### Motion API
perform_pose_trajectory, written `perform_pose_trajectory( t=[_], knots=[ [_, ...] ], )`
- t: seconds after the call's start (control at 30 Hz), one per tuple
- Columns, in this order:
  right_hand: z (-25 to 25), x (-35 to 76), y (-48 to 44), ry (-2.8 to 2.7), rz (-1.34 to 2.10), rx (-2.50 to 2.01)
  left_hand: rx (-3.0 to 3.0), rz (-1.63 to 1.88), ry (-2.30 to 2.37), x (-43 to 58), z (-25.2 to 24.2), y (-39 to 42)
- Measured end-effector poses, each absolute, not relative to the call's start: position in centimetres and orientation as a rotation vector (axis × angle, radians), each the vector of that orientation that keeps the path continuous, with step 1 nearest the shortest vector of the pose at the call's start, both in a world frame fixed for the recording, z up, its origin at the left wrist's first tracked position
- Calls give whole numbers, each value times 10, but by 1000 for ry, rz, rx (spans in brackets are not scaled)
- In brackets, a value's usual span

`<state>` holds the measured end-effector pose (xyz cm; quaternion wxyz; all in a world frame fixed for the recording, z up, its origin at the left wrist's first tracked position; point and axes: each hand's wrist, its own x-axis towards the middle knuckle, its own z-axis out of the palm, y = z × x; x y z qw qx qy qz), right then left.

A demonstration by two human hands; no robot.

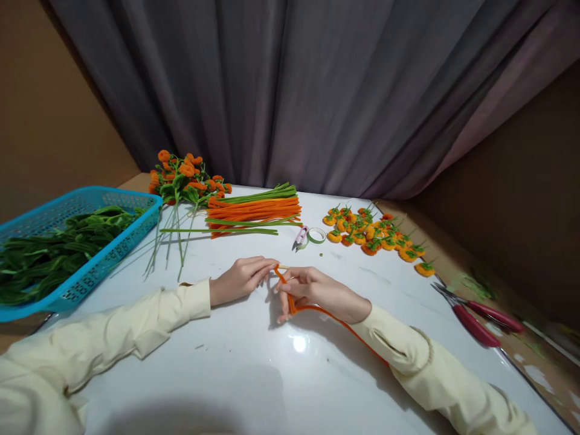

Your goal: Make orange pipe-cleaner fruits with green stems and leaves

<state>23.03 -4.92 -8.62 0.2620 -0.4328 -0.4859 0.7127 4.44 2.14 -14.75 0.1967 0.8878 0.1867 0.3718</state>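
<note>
Above the white tabletop, my left hand [242,280] pinches a thin tan stick [284,266] together with one end of an orange pipe cleaner [280,277]. The stick lies crosswise between my two hands. My right hand [317,291] is closed on the pipe cleaner, which passes through its fingers. From there the long tail trails under my right wrist and along the forearm. My left fingertips hide part of the stick and the pipe cleaner's end. Beyond my hands lies a pile of orange pipe cleaners [254,209] with green pipe cleaners [278,192] around it.
A blue basket [154,208] of green leaves [67,244] stands left. Orange flowers [185,170] on stems lie behind it. Pink snips [300,237] and green tape [316,235] sit mid-table. Small flower heads [371,232] and red-handled pliers [475,323] are at right.
</note>
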Motion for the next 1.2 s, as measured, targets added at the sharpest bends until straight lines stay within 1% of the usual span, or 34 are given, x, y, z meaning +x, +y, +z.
perform_pose_trajectory(
  t=[0.27,0.4,0.57,0.7,0.83,1.03,1.2],
  knots=[
    [-88,261,-25,-1399,2134,-1135,1928,447,603,47,-131,16],
    [-105,272,-11,-1464,2220,-1099,1656,314,569,47,-132,19],
    [-122,269,-8,-1470,2202,-1082,1385,372,488,46,-134,23],
    [-121,262,-15,-1495,2101,-1117,1175,437,468,47,-135,23],
    [-118,254,-26,-1573,1976,-1052,1137,500,468,48,-137,21],
    [-122,241,-36,-1449,1978,-1124,1430,609,540,51,-142,17],
    [-128,243,-33,-1386,2066,-1076,1876,834,623,50,-144,13]
  ],
)
